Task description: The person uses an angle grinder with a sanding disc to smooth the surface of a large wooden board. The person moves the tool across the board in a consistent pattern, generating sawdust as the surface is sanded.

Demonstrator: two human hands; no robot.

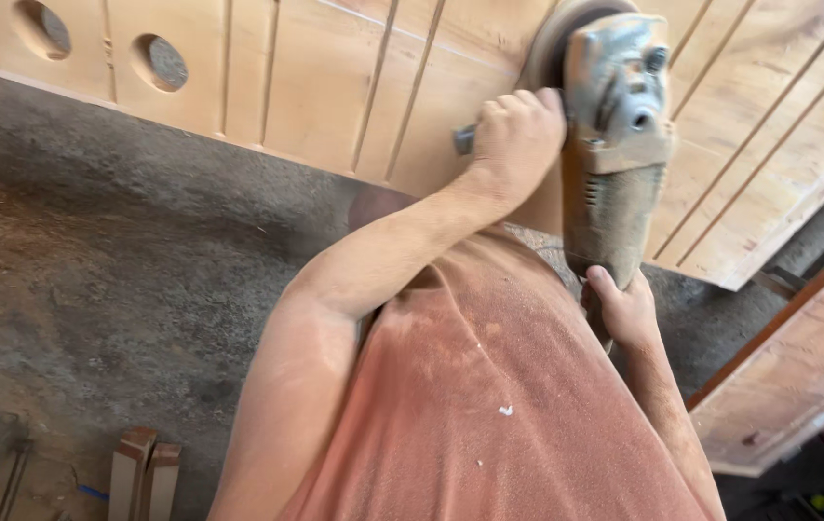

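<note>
While the angle grinder (614,145) is held against the grooved wooden panel (335,96), a firm two-handed hold is judged to matter most. The left hand (518,145) is wrapped around the side handle (465,140), its fingers (527,101) curled shut over the grip. The right hand (624,309) is closed on the tail of the grinder body, with the thumb laid along the housing; its other fingers are hidden beneath.

The sanding disc (552,43) is set on the panel's face near the upper edge of the view, between two sets of routed grooves. For an even finish, the disc should be kept nearly flat, light pressure should be applied, and the strokes should be run along the grain so that the groove edges are not rounded over. Care is advised near the grooves, where a tilted disc could dig in.

The grinder's long axis runs roughly away from the body, tail toward the dust-covered reddish shirt (508,415) and head toward the panel. The disc faces down onto the wood.

The panel lies above a dusty concrete floor (94,270). Two round holes (161,63) are cut in its far left part. Another wooden panel (797,376) is seen at the right.
</note>
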